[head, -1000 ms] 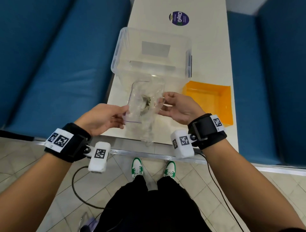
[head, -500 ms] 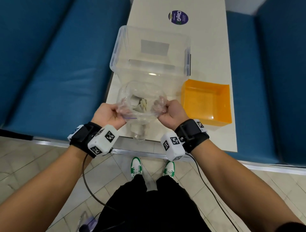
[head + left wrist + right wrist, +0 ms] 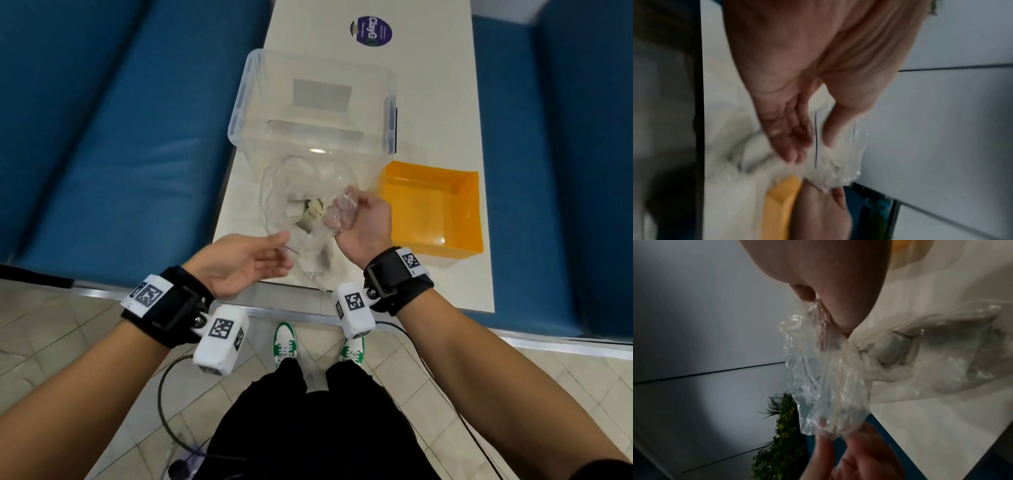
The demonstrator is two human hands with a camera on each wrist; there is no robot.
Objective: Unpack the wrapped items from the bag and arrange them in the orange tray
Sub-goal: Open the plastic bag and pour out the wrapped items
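Clear bag held open above the table edge

Crumpled clear plastic zip bag [image 3: 291, 205] hangs in the air over the near end of the long white table [image 3: 445, 102], its mouth gaping towards the camera. The right hand [image 3: 363, 222] is clenched round a bunched fistful of the bag's right rim, fingers curled tight into the plastic. The left hand [image 3: 239, 260] lies palm up with its fingers nearly straight and relaxed; its fingertips [image 3: 282, 236] meet the bag's near-left edge, where a thin dark line runs along the film. In the left wrist view the thumb and fingers sit on either side of that edge, though blur hides whether they truly pinch it.

Inside the bag, pale wrapped items [image 3: 313, 212] lie low in the folds, cream and grey, too crumpled to count. The right wrist view shows one of them as a rounded grey-white bundle behind the plastic.

Just right of the right hand stands the square orange plastic tray [image 3: 472, 212], on the table near its front edge. Behind the bag sits a large clear plastic storage box [image 3: 239, 102], open at the top, and beyond it a round purple sticker [image 3: 371, 31] on the tabletop. Blue upholstered benches [image 3: 120, 120] flank the table on both sides
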